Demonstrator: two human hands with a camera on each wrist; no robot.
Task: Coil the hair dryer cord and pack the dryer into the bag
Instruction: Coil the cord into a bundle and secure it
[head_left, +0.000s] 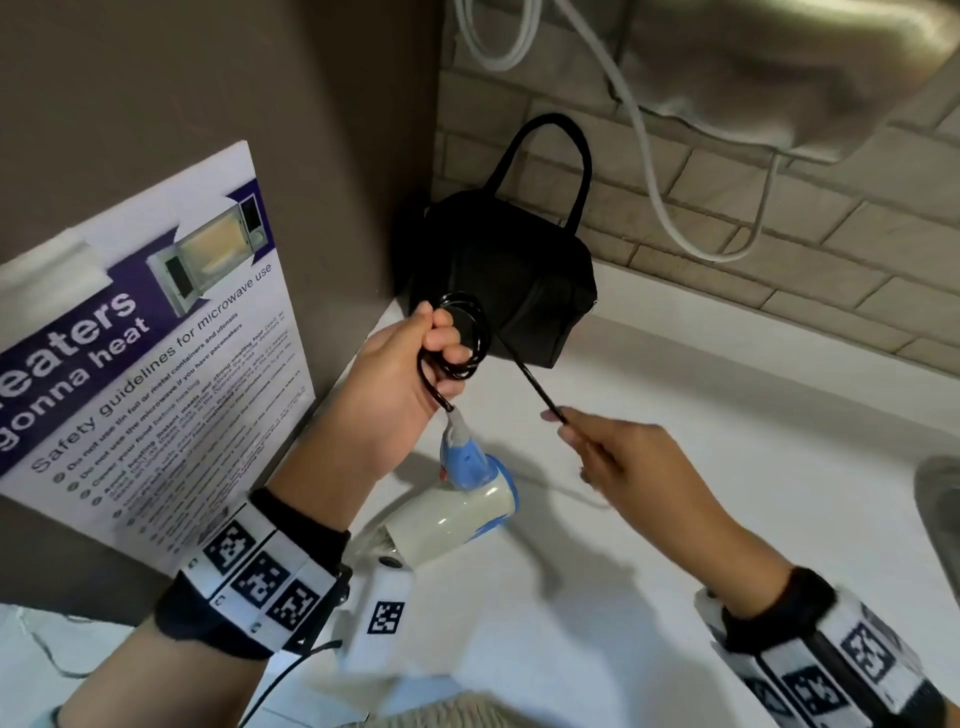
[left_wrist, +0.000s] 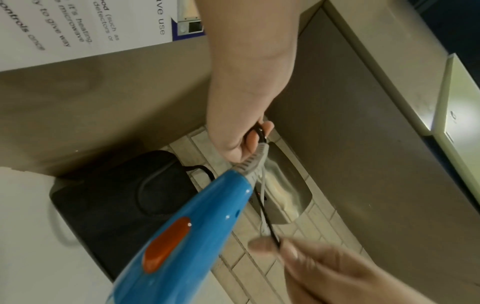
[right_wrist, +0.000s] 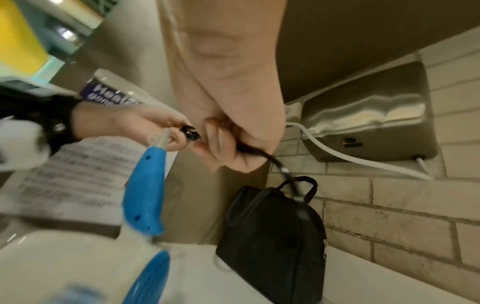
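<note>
On the white counter (head_left: 727, 493) the black bag (head_left: 519, 280) is sitting closed in the corner while the light-looking dryer (head_left: 457, 514) is dangling by its limp cord (head_left: 467, 332), coils being gripped in the left hand (head_left: 400, 384), and the right hand (head_left: 623, 457) fingers are pinching the taut tail, probably the best hold.

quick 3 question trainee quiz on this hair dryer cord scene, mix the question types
1. True or false: the blue and cream hair dryer is already inside the black fabric handbag.
2. Which hand holds the coiled loops of the black power cord? A) left hand B) right hand C) neither
3. Fill in: the right hand pinches a straight stretch of cord leading toward the ____.

Key: 1 false; 2 A; 3 coil
</note>
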